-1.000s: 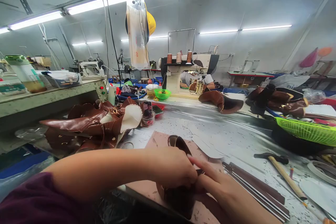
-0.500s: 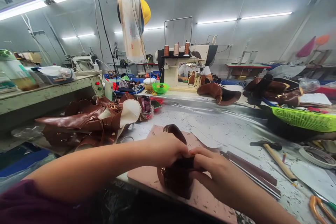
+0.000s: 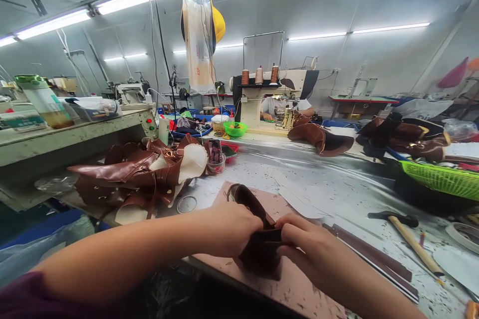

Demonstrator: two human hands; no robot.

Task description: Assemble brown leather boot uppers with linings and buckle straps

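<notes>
A dark brown leather boot upper (image 3: 262, 259) stands on a pinkish board (image 3: 299, 294) at the table's near edge. The far part of its opening rises as a curved flap beyond my hands. My left hand (image 3: 234, 227) is closed on its upper edge, the fingertips partly hidden behind the leather. My right hand (image 3: 305, 239) pinches the same edge from the right, thumb below and fingers above. A narrow gap separates the two hands, and the dark lining shows between them.
Brown leather uppers (image 3: 138, 169) lie heaped at the left. A hammer (image 3: 411, 244), leather strips (image 3: 374, 251) and a green basket (image 3: 441, 179) are at the right. Behind stands a sewing machine (image 3: 250, 107) with thread spools; a co-worker (image 3: 282, 107) sits beyond it.
My hands have moved slightly apart, and more of the boot upper's opening and far flap shows between them. The whole view has shifted, with the surroundings now further right.
</notes>
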